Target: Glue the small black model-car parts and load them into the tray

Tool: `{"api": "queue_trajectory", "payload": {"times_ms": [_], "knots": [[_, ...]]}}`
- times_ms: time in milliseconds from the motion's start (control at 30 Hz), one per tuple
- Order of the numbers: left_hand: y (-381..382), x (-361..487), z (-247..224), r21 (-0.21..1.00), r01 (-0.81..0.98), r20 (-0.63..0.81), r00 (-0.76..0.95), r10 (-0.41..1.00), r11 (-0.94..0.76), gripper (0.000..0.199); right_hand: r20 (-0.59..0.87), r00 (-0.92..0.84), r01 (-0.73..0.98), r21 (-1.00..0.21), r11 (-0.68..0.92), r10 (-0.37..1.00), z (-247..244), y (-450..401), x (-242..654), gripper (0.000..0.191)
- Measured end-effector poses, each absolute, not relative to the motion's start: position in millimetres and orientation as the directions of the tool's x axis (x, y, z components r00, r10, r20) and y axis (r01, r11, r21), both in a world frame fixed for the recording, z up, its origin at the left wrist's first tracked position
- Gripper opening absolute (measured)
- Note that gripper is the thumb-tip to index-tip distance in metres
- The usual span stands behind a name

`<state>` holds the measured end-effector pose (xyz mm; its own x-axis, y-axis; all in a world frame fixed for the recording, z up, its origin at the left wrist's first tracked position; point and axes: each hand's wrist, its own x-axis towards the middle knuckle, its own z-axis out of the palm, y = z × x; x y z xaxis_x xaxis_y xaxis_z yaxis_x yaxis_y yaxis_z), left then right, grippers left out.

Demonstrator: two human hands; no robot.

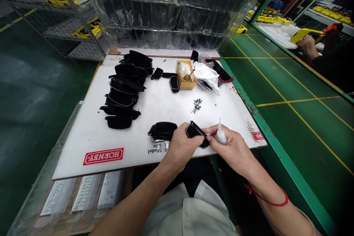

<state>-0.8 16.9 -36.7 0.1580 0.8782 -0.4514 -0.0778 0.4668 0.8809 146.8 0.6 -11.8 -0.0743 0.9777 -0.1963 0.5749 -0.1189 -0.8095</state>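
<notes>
Glossy black, a curved plastic part (195,132) is pinched between the left hand (184,145) and right hand (235,149) at the white desk's (160,107) near edge; fingertips hide some of its rim. Curled fingers of the right hand also hold a translucent squeeze bottle (221,137). Beyond, small dark screws (197,106) have bare, smooth surface around them. Leftward, overlapping black parts (121,97) partly cover one another.

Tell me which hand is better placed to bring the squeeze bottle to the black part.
Right, probably: the right hand holds the squeeze bottle close by, while the left hand grips the black part.
</notes>
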Motion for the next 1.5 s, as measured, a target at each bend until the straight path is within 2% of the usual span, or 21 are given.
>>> {"api": "queue_trajectory", "payload": {"times_ms": [167,400,633,867,1033,1200,1367,1500], "knots": [[16.7,0.8,-36.5,0.885,-0.082,-0.442,0.161,0.882,0.458,0.015,-0.094,-0.113,0.660,-0.752,0.004,0.989,-14.2,-3.5,145.3,0.019],[15.7,1.1,-36.7,0.897,-0.042,-0.431,0.139,0.892,0.440,0.011,0.025,-0.155,0.686,-0.717,0.126,0.988,-18.1,-9.2,145.0,0.031],[17.9,0.3,-37.4,0.890,-0.050,-0.439,0.165,0.883,0.452,0.016,-0.041,-0.146,0.699,-0.712,0.074,0.988,-12.1,-3.0,143.0,0.023],[17.9,1.9,-33.1,0.885,-0.059,-0.446,0.168,0.879,0.461,0.016,-0.097,-0.111,0.647,-0.762,-0.002,0.989,-13.2,3.1,147.0,0.015],[18.8,4.7,-31.4,0.884,-0.079,-0.445,0.159,0.882,0.460,0.015,-0.109,-0.098,0.595,-0.803,-0.029,0.989,-15.1,4.8,151.1,0.018],[20.7,8.2,-31.5,0.883,-0.089,-0.444,0.163,0.881,0.461,0.015,-0.075,-0.095,0.649,-0.761,0.005,0.993,-14.6,5.0,151.5,0.017],[22.2,9.7,-26.8,0.873,-0.083,-0.462,0.176,0.869,0.481,0.018,-0.069,-0.104,0.647,-0.762,0.014,0.992,-6.8,6.4,158.9,0.024],[23.8,12.9,-25.1,0.832,-0.215,-0.465,0.231,0.855,0.511,0.022,-0.172,0.010,0.577,-0.804,-0.146,0.985,-2.9,2.1,175.6,0.035]]}}
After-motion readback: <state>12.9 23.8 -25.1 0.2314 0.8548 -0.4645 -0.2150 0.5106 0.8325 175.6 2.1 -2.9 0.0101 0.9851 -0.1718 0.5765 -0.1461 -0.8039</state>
